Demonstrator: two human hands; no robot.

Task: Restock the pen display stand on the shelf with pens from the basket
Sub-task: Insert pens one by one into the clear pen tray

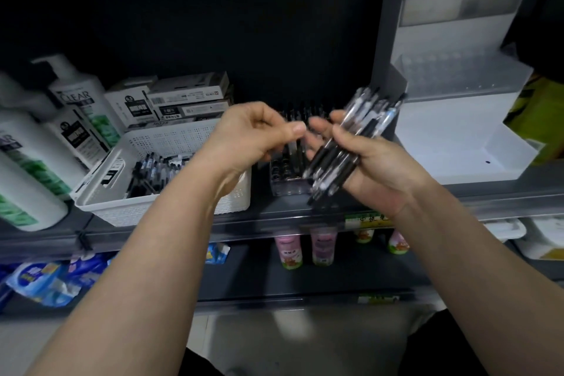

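A bundle of pens [357, 134] is held in the right hand [375, 162], laid slantwise across the palm with the thumb clamped over the barrels. The left hand [256, 131] is raised just beside it, thumb pressed towards the curled fingers; whether a pen is pinched there cannot be told. Directly behind and below both hands, the clear pen display stand [285, 183] is seen on the shelf [274, 217], with black pens upright in it. To its left the white perforated basket [171, 137] is set, loose pens [152, 168] lying inside. Pen boxes [189, 98] are stacked behind the basket, CLEAR shampoo bottles [76, 101] are placed further left, and a white tiered stand [451, 131] is positioned on the right.
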